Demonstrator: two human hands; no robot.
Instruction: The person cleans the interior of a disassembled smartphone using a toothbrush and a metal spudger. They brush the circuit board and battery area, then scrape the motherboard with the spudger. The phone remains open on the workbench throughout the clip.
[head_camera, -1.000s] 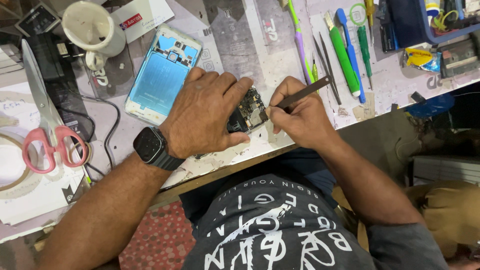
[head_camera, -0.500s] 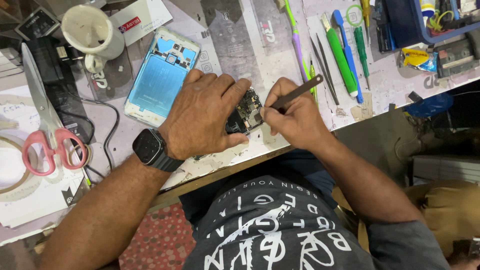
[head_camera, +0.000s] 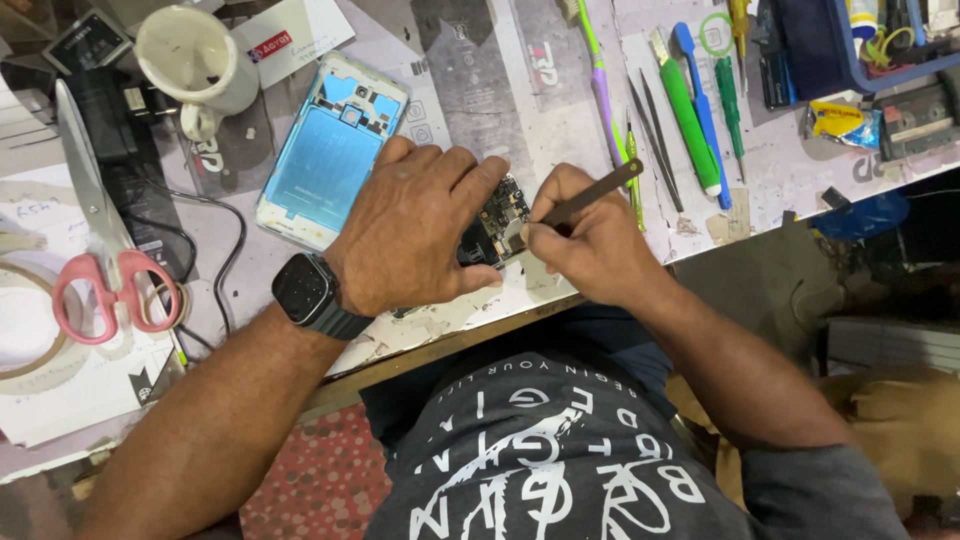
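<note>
My left hand (head_camera: 415, 235) presses down on a small dark circuit board (head_camera: 497, 222) at the near edge of the workbench, its fingers curled over the board's left side. A dark watch sits on that wrist. My right hand (head_camera: 590, 245) grips a thin dark metal tool (head_camera: 590, 197) like a pen, and its tip touches the board. A phone shell with a blue inner frame (head_camera: 328, 155) lies open just beyond my left hand.
Pink-handled scissors (head_camera: 95, 250) and a tape roll lie at the left. A white mug (head_camera: 195, 62) stands at the back left. Tweezers, a green tool (head_camera: 685, 115), a blue tool and a purple toothbrush (head_camera: 603, 100) lie to the right, beside a blue tray (head_camera: 850, 60).
Both hands stayed on the board. The right hand and its tool shifted slightly left, towards the board's middle.
</note>
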